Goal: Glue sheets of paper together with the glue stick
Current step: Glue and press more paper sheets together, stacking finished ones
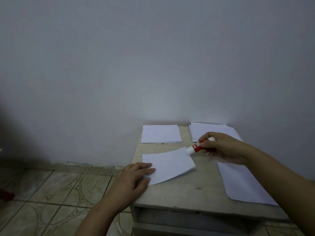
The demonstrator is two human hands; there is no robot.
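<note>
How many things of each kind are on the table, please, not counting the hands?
Paper stacks: 3, back left, back right, near right
Loose sheet: 1
Glue stick: 1
Total: 5

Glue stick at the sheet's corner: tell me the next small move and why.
Probably draw the glue stick along the centre sheet's far edge. Its white tip sits at the sheet's right far corner, held in the right hand, while the left hand presses the near-left corner flat.
</note>
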